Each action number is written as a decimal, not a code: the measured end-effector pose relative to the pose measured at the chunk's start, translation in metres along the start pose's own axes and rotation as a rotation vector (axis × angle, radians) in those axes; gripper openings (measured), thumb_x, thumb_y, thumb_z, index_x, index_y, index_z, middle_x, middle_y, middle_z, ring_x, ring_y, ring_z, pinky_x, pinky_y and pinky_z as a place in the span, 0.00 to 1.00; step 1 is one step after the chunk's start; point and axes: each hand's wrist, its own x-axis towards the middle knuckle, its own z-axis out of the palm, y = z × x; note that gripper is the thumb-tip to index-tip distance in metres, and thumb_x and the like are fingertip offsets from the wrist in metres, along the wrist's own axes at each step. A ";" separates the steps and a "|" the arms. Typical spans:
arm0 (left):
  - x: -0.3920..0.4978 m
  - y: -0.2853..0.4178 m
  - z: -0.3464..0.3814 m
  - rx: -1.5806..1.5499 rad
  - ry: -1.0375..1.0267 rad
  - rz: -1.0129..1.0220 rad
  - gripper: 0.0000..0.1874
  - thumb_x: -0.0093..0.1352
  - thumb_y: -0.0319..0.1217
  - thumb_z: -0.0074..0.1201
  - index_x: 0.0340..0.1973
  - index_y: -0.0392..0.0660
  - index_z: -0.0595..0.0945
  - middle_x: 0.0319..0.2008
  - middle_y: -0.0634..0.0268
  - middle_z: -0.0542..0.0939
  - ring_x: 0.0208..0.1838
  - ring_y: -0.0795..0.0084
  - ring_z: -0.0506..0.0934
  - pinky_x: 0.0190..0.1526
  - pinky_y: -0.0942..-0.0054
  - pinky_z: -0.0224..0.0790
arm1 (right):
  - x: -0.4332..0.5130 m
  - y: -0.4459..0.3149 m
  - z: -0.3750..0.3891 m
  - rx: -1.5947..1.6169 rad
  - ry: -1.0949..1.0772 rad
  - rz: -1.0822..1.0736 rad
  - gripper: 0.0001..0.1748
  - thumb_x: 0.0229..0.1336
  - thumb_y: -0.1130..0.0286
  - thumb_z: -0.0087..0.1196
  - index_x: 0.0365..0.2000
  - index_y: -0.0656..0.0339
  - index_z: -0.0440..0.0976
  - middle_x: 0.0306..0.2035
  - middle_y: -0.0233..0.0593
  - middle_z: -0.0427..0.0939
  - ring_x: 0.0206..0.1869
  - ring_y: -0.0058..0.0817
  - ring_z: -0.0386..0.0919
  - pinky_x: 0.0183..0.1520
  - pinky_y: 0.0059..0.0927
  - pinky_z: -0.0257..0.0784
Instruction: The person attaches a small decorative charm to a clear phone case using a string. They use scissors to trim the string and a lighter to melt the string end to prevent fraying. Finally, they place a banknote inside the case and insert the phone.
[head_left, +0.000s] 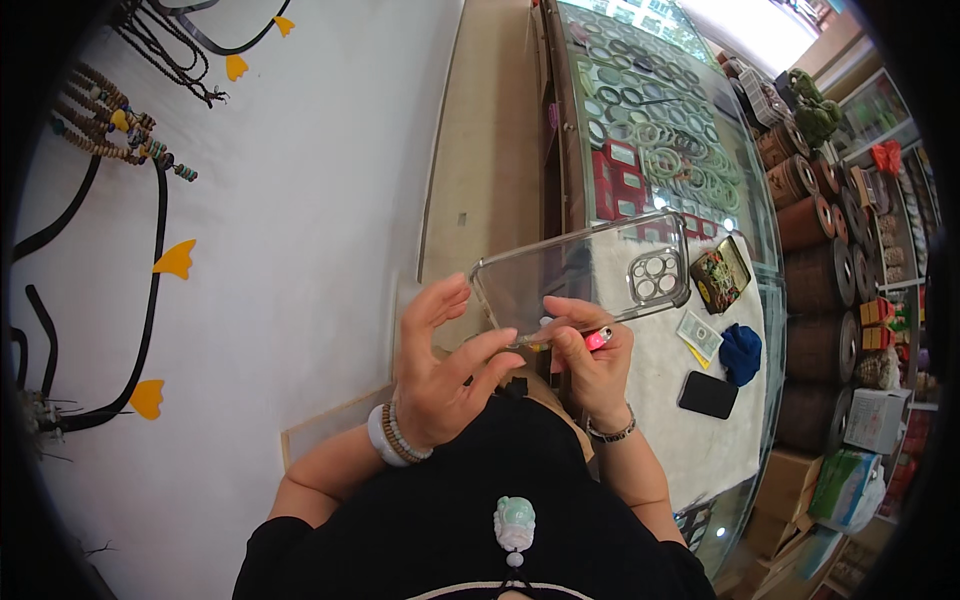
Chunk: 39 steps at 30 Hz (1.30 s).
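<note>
A clear plastic phone case (555, 262), with a round-holed camera cutout at its far right end, is held up in front of me. My right hand (596, 360) grips its lower edge between thumb and fingers, and a pink lighter (598, 339) shows in the same hand. At the case's lower left corner, my left hand (450, 367) has its fingers spread, the index fingertip and thumb near the edge; whether they touch it I cannot tell. Bracelets are on both wrists. A green and white carved pendant (514, 523) hangs over my black shirt.
On a white fur mat (660, 457) lie a black phone (707, 394), a blue cloth (741, 354), a banknote (699, 334) and an open tin (720, 276) of coloured strings. Beyond is a glass display case (645, 90) of bangles. A white wall (300, 225) with hanging beads stands left.
</note>
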 end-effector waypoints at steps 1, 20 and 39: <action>0.001 0.001 0.000 0.010 -0.019 0.004 0.15 0.57 0.28 0.74 0.40 0.47 0.88 0.67 0.46 0.61 0.63 0.50 0.73 0.57 0.60 0.74 | -0.001 0.000 0.001 -0.003 0.006 -0.005 0.16 0.64 0.73 0.61 0.49 0.73 0.78 0.32 0.36 0.85 0.24 0.11 0.72 0.26 0.13 0.67; 0.001 0.004 -0.007 -0.120 -0.121 0.025 0.13 0.61 0.21 0.67 0.39 0.49 0.86 0.72 0.39 0.52 0.75 0.42 0.58 0.64 0.49 0.65 | -0.014 -0.004 0.006 0.086 -0.065 -0.073 0.18 0.65 0.71 0.61 0.51 0.71 0.77 0.32 0.38 0.85 0.24 0.12 0.72 0.27 0.14 0.67; -0.009 0.006 -0.002 -0.079 -0.028 0.053 0.10 0.64 0.27 0.69 0.40 0.48 0.85 0.70 0.40 0.57 0.73 0.43 0.61 0.65 0.50 0.66 | -0.020 -0.002 0.006 0.089 -0.078 -0.109 0.18 0.65 0.72 0.61 0.52 0.70 0.77 0.30 0.37 0.83 0.23 0.14 0.71 0.26 0.16 0.67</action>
